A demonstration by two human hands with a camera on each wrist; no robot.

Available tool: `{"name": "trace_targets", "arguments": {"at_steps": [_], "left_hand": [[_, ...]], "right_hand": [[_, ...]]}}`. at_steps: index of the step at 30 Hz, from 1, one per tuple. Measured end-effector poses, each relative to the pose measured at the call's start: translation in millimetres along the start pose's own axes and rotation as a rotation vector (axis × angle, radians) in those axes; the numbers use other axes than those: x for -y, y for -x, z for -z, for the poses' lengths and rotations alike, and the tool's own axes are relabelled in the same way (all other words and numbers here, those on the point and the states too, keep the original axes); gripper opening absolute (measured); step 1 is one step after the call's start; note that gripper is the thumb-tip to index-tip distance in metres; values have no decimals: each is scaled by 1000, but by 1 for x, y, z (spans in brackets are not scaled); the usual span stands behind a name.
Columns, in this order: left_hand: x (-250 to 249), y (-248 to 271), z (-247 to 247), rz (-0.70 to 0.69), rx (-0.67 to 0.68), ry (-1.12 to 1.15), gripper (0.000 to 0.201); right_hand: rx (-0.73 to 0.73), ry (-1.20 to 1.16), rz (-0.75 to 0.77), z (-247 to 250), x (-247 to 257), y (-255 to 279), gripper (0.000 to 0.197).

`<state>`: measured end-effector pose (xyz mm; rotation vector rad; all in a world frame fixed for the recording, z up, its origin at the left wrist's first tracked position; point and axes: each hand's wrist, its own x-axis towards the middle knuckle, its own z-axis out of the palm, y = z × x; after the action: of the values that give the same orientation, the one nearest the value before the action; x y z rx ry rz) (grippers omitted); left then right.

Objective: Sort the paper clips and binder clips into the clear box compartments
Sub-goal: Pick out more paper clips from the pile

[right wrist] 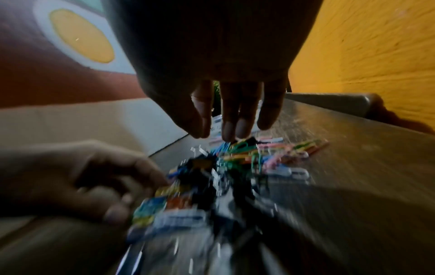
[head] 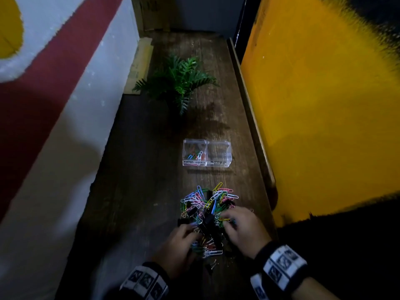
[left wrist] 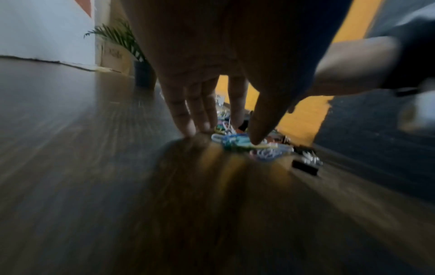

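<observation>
Black binder clips (head: pixel 207 220) and bright paper clips (head: pixel 216 197) lie heaped on the tabletop (head: pixel 151 169), near the clear box (head: pixel 206 163), whose left compartment holds a few paper clips. Left hand (head: pixel 180 243) touches the heap with straight fingers; right hand (head: pixel 244 230) hangs relaxed over it, grasping nothing.

Fingers (right wrist: pixel 229 115) — just above paper clips (right wrist: pixel 237 156)
</observation>
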<state>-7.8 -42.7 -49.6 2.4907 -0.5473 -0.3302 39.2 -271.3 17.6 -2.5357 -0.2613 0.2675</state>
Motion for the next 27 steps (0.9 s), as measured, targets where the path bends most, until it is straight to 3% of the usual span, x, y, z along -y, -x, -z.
{"name": "trace_targets", "arguments": {"at_steps": [4,8,11,15,20,27], "left_hand": [[5,9,-4,39,-9,-31,48],[-3,18,4,32,-54,-41,36],[-6,27,-1,-70,-18,-73,29],[-2,43,-11,-151,20,-138,42],[-1,52,-10,-124,29,-207,59],[-4,58,-12,-51,-44,-247,46]], "right_hand": [[48,104,202,-32,-5,55,14],[134,199,319,-58,-9,87,24],[149,218,336,-69,-17,100,29],[110,256,336,-71,-26,109,34],[40,266,240,-66,-43,106,47],[-66,313,247,-57,-36,89,35]]}}
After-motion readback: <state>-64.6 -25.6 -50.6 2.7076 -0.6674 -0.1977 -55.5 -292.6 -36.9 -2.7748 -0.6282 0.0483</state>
